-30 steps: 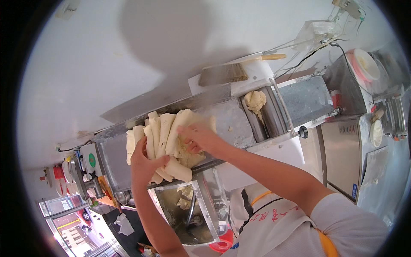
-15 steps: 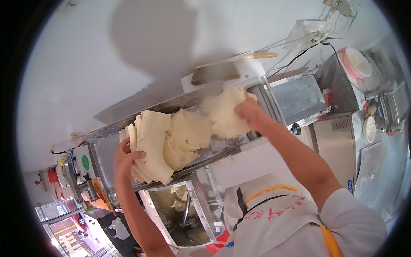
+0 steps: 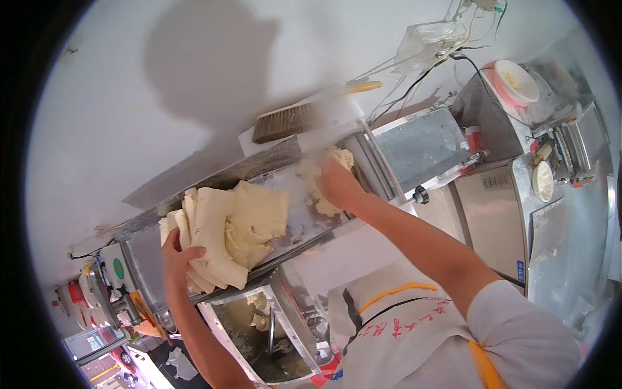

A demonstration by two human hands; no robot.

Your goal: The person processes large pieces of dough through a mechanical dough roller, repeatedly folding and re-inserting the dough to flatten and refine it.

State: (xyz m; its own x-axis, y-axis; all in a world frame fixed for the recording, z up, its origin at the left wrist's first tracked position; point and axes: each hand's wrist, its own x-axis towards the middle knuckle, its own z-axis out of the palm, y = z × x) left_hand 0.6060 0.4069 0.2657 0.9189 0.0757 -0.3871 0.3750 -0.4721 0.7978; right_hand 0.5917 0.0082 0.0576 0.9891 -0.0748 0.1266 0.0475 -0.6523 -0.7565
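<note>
A long pale sheet of dough (image 3: 217, 236) lies in layered folds at the left of a floured metal trough (image 3: 298, 217). My left hand (image 3: 176, 256) grips the left side of these folds, thumb on top and fingers around the outer edge. My right hand (image 3: 340, 185), farther right over the trough, is closed on a dough piece (image 3: 327, 206) that looks bunched and smeared by motion. Its fingertips are partly hidden. Between the folded stack and that piece, the trough's floured bottom shows; whether the two pieces join is not clear.
A brush (image 3: 285, 123) lies on a ledge behind the trough. An open mixing bin (image 3: 259, 334) with dough scraps and a metal mixing arm stands in front. Cables (image 3: 414, 78) hang along the wall. At right are a steel cabinet (image 3: 492, 214) and a white bowl (image 3: 516, 81).
The dough in my right hand was spread broad beside the folds; now it is bunched and partly hidden, with trough bottom showing between. My left hand keeps its grip. The whole view has shifted.
</note>
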